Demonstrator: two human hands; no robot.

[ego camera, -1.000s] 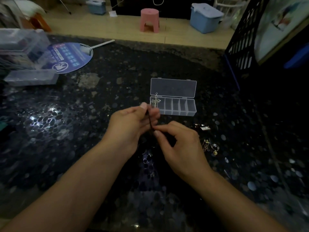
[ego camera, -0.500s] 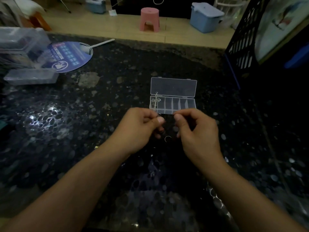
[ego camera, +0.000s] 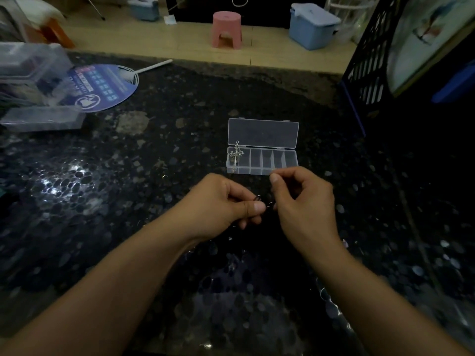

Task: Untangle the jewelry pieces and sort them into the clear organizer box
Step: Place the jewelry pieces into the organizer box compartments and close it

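Dark speckled table (ego camera: 154,201), dim light: left hand (ego camera: 226,204) and right hand (ego camera: 305,201), close together below centre frame, pinch a small dark jewelry piece (ego camera: 257,198); clear organizer box (ego camera: 262,160) open just above, cross pendant (ego camera: 237,153) in leftmost compartment; advice: tease gently, avoid tugging.

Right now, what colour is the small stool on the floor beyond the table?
Pink. The stool shows best in the head view, at the top centre.
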